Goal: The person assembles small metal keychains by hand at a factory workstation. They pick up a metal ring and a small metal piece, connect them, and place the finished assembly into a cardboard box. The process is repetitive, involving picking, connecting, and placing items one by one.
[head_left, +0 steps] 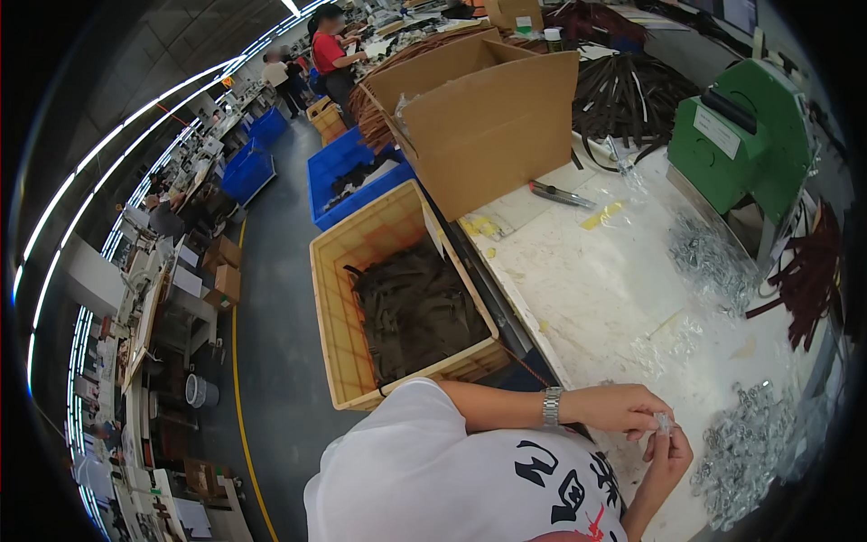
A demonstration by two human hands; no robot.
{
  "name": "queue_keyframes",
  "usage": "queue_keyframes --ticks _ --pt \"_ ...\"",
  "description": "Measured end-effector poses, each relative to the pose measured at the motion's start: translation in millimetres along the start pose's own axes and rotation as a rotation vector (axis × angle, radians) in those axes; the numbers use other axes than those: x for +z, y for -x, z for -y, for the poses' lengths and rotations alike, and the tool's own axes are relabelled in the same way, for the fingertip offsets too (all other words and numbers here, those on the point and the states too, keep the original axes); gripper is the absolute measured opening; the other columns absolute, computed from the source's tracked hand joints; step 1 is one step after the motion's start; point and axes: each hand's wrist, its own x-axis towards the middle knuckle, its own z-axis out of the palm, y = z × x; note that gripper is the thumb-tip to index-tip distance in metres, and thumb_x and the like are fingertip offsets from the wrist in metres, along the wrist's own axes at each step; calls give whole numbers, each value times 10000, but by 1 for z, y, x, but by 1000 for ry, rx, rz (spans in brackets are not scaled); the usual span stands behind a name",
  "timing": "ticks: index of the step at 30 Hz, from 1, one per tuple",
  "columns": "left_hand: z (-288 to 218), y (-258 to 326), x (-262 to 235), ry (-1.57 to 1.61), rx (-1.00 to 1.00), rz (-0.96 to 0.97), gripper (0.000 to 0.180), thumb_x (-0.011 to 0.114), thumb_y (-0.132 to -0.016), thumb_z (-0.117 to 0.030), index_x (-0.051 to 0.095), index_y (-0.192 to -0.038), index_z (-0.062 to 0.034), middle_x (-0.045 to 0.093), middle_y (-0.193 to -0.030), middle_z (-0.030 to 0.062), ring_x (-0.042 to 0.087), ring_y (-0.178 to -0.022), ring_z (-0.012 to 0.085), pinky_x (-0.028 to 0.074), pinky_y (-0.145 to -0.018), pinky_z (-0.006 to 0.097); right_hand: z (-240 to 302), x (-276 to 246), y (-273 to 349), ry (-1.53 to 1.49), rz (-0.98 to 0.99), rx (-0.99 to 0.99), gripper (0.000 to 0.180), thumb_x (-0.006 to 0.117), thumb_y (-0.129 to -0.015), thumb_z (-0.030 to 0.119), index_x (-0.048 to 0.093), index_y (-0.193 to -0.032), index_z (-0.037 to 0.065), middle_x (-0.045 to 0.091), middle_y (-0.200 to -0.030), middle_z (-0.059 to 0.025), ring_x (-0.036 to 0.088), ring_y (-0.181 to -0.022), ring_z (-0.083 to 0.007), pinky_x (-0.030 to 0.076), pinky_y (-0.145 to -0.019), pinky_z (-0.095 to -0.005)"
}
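Note:
Over the near edge of the white worktable (pixel 596 280), my left hand (pixel 623 409), a metal-banded watch on its wrist, meets my right hand (pixel 668 459). The fingers of both are closed together around a small shiny, clear-looking piece (pixel 664 423), partly covered by the fingertips; its exact kind is too small to tell. Right beside my right hand lies a heap of small silvery, glossy pieces (pixel 745 452). Farther back on the table is a second pile of similar small pieces (pixel 713 262), partly on clear plastic film.
A green machine (pixel 745 144) stands at the back right, with dark red strips (pixel 808 275) near it. A cardboard box (pixel 497 126) and a utility knife (pixel 560 193) are at the back. Left of the table, a yellow crate (pixel 339 325) holds dark strips; a blue crate (pixel 321 185) stands beyond.

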Motion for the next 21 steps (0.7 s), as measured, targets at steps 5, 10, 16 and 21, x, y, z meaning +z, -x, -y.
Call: queue_keyframes --ticks 5,10,16,21 --pt "1 -5 6 -199 27 -43 317 533 -1031 -93 689 -1304 -51 693 -779 111 663 -680 190 537 -676 343 5 7 5 34 -86 -2 215 608 -1071 132 732 -1079 -43 580 -739 4 462 -619 -47 323 -541 -215" --pt "0 -8 15 -616 185 -313 358 564 -992 -44 692 -1326 -59 759 -1005 203 759 -914 344 595 -779 400 18 17 1 16 -169 38 213 620 -1079 129 743 -1080 -45 604 -742 10 519 -655 -49 404 -576 -216" --pt "7 -27 8 -292 80 -167 327 565 -1045 -64 690 -1344 -22 726 -906 68 642 -741 150 535 -711 294 19 -1 -2 -48 -154 57 200 630 -1074 123 749 -1107 -34 623 -739 1 526 -644 -47 413 -570 -217" --pt "-20 -61 -69 -451 -132 -170 243 632 -1045 -125 757 -1217 -7 626 -835 12 518 -712 81 476 -679 253 27 -60 -10 144 -475 -59 204 630 -1059 92 750 -1190 -7 697 -879 -43 539 -652 -57 430 -578 -217"
